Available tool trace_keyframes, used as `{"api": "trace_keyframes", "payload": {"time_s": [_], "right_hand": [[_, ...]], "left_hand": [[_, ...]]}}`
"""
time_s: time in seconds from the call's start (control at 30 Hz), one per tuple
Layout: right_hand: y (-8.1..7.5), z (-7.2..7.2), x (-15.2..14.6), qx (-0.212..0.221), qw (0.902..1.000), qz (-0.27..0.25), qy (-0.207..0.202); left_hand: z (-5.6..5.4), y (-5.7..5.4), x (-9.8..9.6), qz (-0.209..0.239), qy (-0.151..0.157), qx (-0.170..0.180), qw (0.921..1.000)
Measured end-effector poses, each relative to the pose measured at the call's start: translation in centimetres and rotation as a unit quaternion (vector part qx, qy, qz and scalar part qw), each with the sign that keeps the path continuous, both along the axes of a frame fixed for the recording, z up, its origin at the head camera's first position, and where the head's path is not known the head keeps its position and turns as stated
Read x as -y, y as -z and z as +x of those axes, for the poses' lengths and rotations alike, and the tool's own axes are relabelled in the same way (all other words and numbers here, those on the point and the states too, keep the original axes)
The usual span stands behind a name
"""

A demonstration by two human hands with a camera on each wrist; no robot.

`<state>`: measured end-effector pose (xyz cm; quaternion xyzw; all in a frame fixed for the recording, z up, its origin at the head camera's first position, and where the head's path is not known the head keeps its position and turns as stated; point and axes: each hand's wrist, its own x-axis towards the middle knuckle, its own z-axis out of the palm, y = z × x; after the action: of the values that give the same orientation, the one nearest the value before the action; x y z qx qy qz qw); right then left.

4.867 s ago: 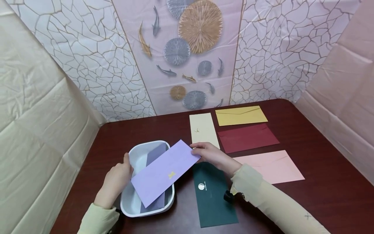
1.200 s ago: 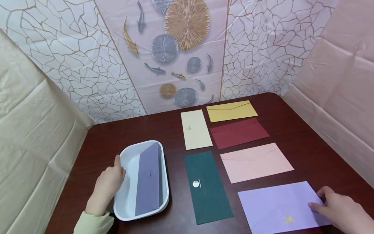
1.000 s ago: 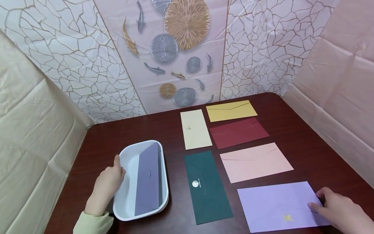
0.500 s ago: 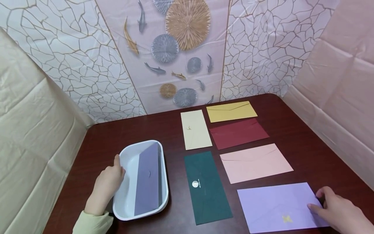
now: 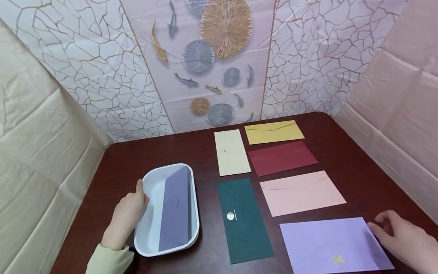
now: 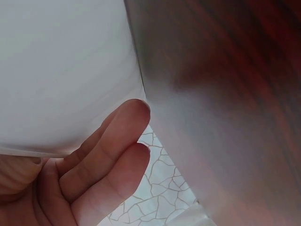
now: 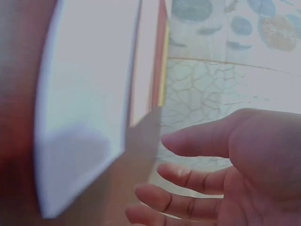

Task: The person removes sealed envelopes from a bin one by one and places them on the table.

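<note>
My left hand (image 5: 128, 211) pinches the left rim of a white plastic basin (image 5: 148, 243); in the left wrist view its fingers (image 6: 106, 165) lie along the outer wall with the thumb at the rim. A grey-purple envelope (image 5: 172, 217) leans lengthwise inside the basin. At the right, a lilac envelope (image 5: 321, 243) with a small yellow mark lies on the table. My right hand (image 5: 403, 236) hovers at this envelope's right edge, fingers loosely bent and holding nothing. The right wrist view shows a gap between that hand's fingertips (image 7: 171, 141) and the lilac envelope (image 7: 89, 94).
Flat on the dark red table (image 5: 143, 152) lie a dark green envelope (image 5: 244, 224), a cream one (image 5: 232, 152), a yellow one (image 5: 273, 132), a dark red one (image 5: 284, 158) and a pink one (image 5: 302, 193). Patterned cloth walls (image 5: 78, 61) stand behind and beside the table.
The lilac envelope was carried from over the basin to the table's right front and laid down. My right hand has since let go of it and lifted slightly. The left hand stays at the basin.
</note>
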<state>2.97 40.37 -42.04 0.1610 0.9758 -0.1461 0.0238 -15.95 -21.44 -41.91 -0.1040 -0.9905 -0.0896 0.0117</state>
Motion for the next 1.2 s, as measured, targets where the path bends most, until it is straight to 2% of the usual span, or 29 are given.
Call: {"api": "trace_keyframes", "payload": {"time_s": [0.07, 0.17, 0.27, 0.4, 0.7, 0.83, 0.97, 1.1, 1.2], "right_hand": [[-1.1, -0.7, 0.3, -0.044, 0.9988, 0.009, -0.02], [-2.7, -2.2, 0.7, -0.079, 0.9954, 0.009, -0.054], [-4.5, -4.3, 1.3, -0.072, 0.9935, -0.002, -0.088], [-6.3, -8.0, 2.9, -0.073, 0.9895, -0.018, -0.123], [-8.7, -16.7, 8.7, -0.056, 0.9756, -0.08, -0.197], [-8.7, -19.8, 12.2, -0.049, 0.968, -0.116, -0.217], [-7.9, -22.4, 16.1, -0.031, 0.9565, -0.16, -0.242], [-6.4, -24.1, 20.1, -0.013, 0.9464, -0.196, -0.256], [-5.5, -24.8, 23.5, -0.028, 0.9421, -0.202, -0.266]], "left_hand": [[0.0, -0.1, 0.0, 0.0, 0.0, -0.002, 1.0], [0.0, -0.1, 0.0, 0.0, 0.0, -0.002, 1.0], [-0.1, -0.2, 0.0, 0.002, -0.003, 0.002, 1.0], [-0.2, -0.3, 0.0, 0.005, -0.007, -0.007, 0.9999], [-0.3, -0.2, 0.3, -0.005, -0.006, -0.015, 0.9999], [-0.4, -0.2, 0.3, -0.01, -0.009, -0.018, 0.9997], [-0.4, -0.1, 0.2, -0.011, -0.014, -0.021, 0.9996], [-0.4, -0.1, 0.1, -0.016, -0.012, -0.02, 0.9996], [-0.3, -0.1, 0.2, -0.022, -0.015, -0.016, 0.9995]]}}
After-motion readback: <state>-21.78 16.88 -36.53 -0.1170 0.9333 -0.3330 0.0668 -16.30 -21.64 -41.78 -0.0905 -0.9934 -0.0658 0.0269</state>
